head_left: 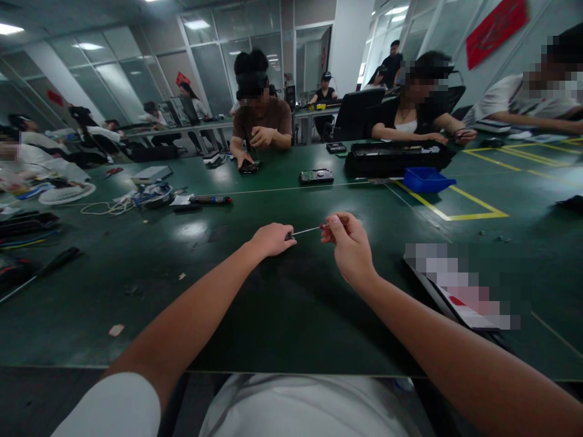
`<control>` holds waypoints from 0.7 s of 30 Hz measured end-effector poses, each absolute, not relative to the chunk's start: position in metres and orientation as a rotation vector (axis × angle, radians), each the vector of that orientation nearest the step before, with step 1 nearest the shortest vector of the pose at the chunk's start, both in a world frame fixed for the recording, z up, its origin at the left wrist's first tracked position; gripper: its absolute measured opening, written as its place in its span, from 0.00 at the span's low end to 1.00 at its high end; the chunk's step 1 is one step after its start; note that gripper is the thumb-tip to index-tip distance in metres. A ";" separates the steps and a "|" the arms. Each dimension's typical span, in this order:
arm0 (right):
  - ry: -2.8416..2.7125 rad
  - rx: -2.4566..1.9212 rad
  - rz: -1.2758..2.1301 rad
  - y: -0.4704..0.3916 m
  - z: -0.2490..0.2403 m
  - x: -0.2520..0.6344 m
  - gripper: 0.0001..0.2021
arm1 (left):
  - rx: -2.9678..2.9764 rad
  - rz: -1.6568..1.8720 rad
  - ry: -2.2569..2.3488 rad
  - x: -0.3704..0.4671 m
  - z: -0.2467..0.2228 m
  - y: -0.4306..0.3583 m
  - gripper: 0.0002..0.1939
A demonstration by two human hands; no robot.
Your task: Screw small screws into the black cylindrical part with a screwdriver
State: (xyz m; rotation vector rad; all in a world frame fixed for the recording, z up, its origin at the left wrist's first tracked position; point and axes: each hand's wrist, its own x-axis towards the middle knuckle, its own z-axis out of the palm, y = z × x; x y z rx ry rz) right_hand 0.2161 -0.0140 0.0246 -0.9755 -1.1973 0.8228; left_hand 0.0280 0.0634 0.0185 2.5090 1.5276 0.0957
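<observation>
My right hand (pixel 350 243) is closed on the red handle of a small screwdriver (pixel 307 230), held low over the green table (pixel 273 315). The thin metal shaft points left, and its tip reaches the fingertips of my left hand (pixel 273 239). Those fingers are closed round a small dark part (pixel 289 237), mostly hidden by the hand, so its shape cannot be made out. Beyond my hands a hard drive (pixel 316 176) lies flat on the table.
A blue tray (pixel 427 180) stands beside a long black casing (pixel 398 159). Cables (pixel 152 195) and a dark pen-like tool (pixel 212 199) lie to the left. A packet (pixel 469 297) lies to the right. Across the table, a person in brown (pixel 262 118) handles a small dark object.
</observation>
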 end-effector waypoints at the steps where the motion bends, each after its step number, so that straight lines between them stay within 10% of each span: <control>1: -1.204 -0.976 0.821 -0.014 0.024 0.216 0.09 | 2.504 0.101 1.521 0.028 0.019 0.064 0.13; 21: -1.229 -1.009 0.858 -0.012 0.021 0.216 0.09 | 0.984 1.483 1.636 -0.188 0.062 0.036 0.05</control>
